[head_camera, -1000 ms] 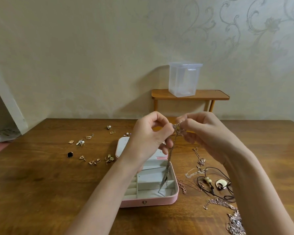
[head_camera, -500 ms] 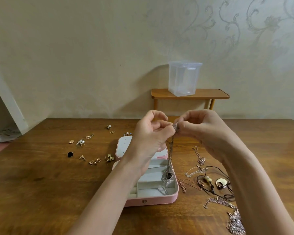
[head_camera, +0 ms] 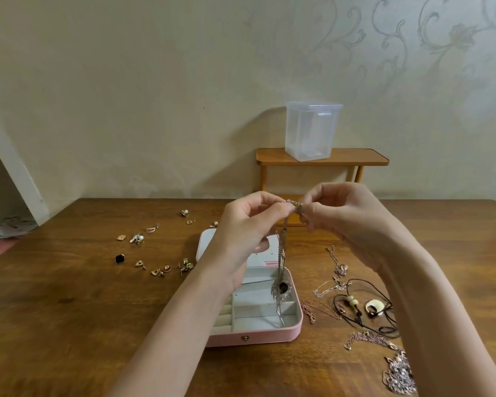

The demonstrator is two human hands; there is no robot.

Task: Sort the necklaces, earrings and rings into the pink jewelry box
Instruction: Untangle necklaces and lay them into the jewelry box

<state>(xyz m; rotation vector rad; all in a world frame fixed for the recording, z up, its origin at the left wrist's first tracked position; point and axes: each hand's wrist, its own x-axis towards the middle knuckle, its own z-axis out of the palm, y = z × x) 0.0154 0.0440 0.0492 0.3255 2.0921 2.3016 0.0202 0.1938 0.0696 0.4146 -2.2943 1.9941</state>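
Wooden table (head_camera: 69, 310), necklace (head_camera: 281, 270) pinched between hands (head_camera: 294, 219) — above box (head_camera: 255, 336)

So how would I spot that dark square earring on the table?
Start at the pink jewelry box and look left across the wooden table to the scattered earrings. The black square earring lies at their near-left edge, the only dark piece among gold and pearl ones.

One jewelry box (head_camera: 269, 336), one clear container (head_camera: 312, 133), two hands.
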